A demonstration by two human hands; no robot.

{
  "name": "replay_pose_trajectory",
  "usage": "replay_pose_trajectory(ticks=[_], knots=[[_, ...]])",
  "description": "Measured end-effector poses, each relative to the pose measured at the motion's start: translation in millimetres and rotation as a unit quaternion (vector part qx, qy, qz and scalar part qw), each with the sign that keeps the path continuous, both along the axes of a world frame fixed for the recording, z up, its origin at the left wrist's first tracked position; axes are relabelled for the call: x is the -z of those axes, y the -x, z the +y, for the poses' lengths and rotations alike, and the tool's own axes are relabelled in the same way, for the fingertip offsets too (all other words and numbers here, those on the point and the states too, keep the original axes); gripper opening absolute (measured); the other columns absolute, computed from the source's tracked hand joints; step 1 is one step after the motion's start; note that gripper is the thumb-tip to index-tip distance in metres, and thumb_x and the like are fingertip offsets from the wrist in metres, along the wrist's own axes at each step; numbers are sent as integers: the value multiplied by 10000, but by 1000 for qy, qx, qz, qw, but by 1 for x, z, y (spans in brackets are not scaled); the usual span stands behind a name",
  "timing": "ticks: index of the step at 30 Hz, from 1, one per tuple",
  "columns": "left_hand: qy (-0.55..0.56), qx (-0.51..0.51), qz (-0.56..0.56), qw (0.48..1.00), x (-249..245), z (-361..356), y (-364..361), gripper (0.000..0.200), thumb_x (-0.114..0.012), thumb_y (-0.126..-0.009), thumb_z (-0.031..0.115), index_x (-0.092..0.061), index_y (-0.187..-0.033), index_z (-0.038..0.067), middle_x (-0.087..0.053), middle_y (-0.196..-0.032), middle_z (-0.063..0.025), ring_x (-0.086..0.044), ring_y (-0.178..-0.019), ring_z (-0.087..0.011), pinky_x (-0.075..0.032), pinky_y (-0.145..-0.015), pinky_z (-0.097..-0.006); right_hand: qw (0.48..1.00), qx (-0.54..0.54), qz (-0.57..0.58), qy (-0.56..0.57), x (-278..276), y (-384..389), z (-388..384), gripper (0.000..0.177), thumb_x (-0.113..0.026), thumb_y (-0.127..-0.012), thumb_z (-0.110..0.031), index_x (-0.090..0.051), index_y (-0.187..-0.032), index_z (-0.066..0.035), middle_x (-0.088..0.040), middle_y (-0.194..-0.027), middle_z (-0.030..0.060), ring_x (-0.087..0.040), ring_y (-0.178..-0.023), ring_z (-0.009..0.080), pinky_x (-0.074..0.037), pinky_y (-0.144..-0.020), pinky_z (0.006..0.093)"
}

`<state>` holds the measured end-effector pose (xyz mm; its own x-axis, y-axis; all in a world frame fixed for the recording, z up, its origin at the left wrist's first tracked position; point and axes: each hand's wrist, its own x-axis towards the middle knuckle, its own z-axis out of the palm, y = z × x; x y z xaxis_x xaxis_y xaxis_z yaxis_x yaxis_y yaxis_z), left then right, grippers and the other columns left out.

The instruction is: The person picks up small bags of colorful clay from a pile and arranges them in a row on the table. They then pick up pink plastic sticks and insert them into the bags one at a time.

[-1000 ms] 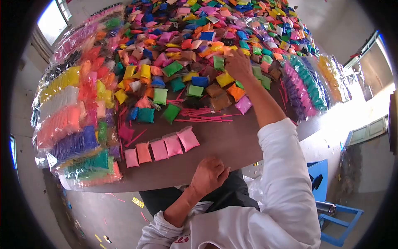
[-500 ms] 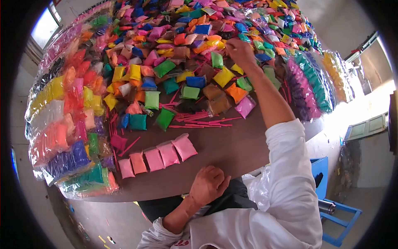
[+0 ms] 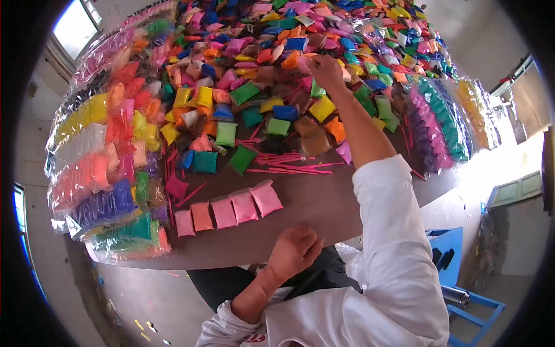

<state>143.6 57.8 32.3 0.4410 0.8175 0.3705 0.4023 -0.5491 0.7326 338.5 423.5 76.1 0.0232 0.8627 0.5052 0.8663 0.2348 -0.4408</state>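
As right hand [image 3: 325, 70] reaches a pinkish sachet [image 3: 304, 63], can't tell if it's gripped; left hand [image 3: 295, 251] curled closed, empty. Lift straight up, since neighbours crowd it.

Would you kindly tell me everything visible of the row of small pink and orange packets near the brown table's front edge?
The row of small pink and orange packets holds five plump, pillow-like sachets, seemingly clear plastic filled with colour: four pink, the second from the left orange. They lie flat on the brown table, side by side in a slightly slanted line. No hand touches them; the left hand rests nearest, at the table's edge.
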Motion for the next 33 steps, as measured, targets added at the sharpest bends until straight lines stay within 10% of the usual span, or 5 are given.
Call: replay_pose_trajectory(ticks=[3, 7, 8, 27, 33], knots=[[23, -1, -54, 998, -5, -2, -3, 144, -682, -817, 103, -587, -728, 43, -591, -715, -97, -578, -666, -310, -476, -617, -386, 867, -152, 463, 103, -19, -25, -31, 301, -614, -907, -340, -685, -898, -48, -677, -734, 43, -614, -619, 175, -491, -587, 308], [122, -10, -83, 989, -10, -1, 6, 210, -627, -899, 165, -602, -749, 20, -586, -709, -127, -578, -656, -283, -464, -603, -364, 795, -181, 550, 180, -36, -33, -107, 239, -597, -936, -268, -642, -834, -56, -605, -686, -24, -528, -551, 69, -392, -501, 213], [168, -12, -81, 982, -12, -2, 9, 233, -613, -917, 180, -609, -754, 13, -586, -714, -140, -578, -660, -285, -464, -604, -364, 788, -238, 528, 211, -29, -43, -120, 217, -616, -933, -244, -647, -1055, -67, -635, -838, -9, -611, -711, 90, -481, -598, 241], [181, 1, -293, 939, -1, -6, -2, 403, -544, -971, 381, -610, -990, -17, -586, -770, -80, -535, -725, -147, -444, -623, -313, 782, -265, 448, 343, 10, 20, -347, 348, -696, -888, -187, -627, -1163, 14, -660, -888, 20, -606, -768, 73, -520, -699, 223], [139, 21, -103, 985, -8, -3, 11, 391, -546, -968, 366, -634, -896, -8, -587, -754, -111, -567, -733, -182, -446, -660, -319, 824, -283, 148, 468, -21, -12, -293, 235, -629, -890, -202, -653, -1028, -14, -648, -796, 3, -589, -689, 66, -500, -629, 248]])
